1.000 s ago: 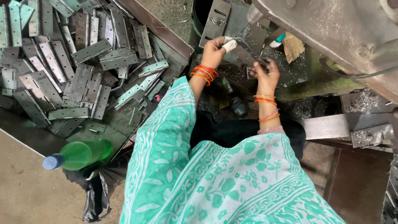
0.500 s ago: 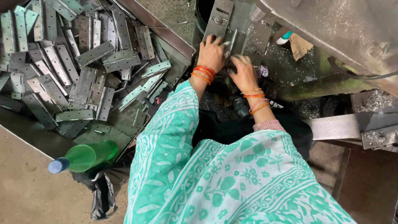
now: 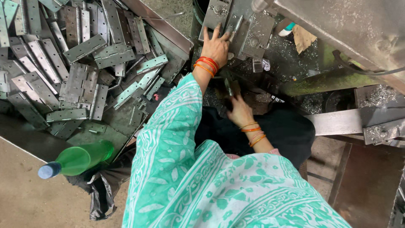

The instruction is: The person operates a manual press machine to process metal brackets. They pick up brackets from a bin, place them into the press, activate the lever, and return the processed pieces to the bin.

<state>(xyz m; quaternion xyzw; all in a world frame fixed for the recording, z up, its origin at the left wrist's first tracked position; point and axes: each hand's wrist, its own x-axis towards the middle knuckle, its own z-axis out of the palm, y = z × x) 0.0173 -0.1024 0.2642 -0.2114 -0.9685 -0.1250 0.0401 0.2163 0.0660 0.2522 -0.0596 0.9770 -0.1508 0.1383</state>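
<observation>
Left hand (image 3: 217, 46) flat, fingers spread on jig (image 3: 238, 25) | right hand (image 3: 238, 110) low, fingers hidden around dark part (image 3: 228, 86), I can't tell grip | hinges (image 3: 80, 63) piled left, cut off

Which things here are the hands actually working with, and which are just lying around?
In use:
left hand, pressing on the metal fixture
right hand, gripping a dark tool

Lying about:
pile of metal hinges
green bottle
black bag
metal shavings
</observation>
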